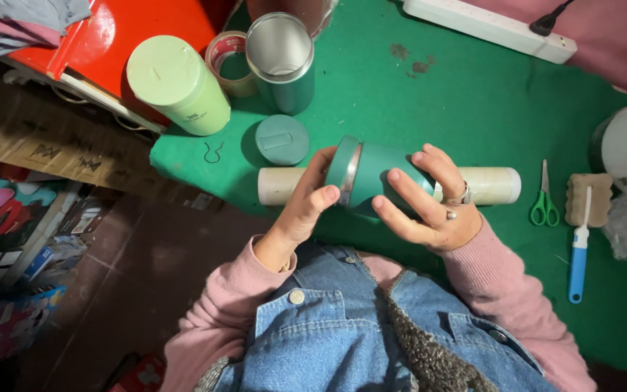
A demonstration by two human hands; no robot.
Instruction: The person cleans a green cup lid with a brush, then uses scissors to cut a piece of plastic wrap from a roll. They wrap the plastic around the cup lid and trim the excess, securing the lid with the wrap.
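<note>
Two hands: both hold one teal cup (379, 178) above the green desk (473, 109), near the body
Left hand (306, 207): its grip is pressed on the lid end of the cup, fingers curled around the teal cap with a metal ring
Right hand (433, 203): its grip is wrapped around the body of the cup, fingers spread over the top; rings show on two fingers
Position of cup: it lies sideways in the air, just in front of a long cream roll (491, 185) that lies on the desk
Progress: the cap looks seated on the cup, but I cannot tell if it is fully tight or is coming loose
Still apart: a loose teal lid (281, 139) lies flat on the desk, and an open steel tumbler (281, 62) stands near it without a lid
Other things: a pale green flask (179, 83), a tape roll (228, 58), green scissors (543, 203), a blue brush (579, 250) and a sponge (589, 197)
</note>
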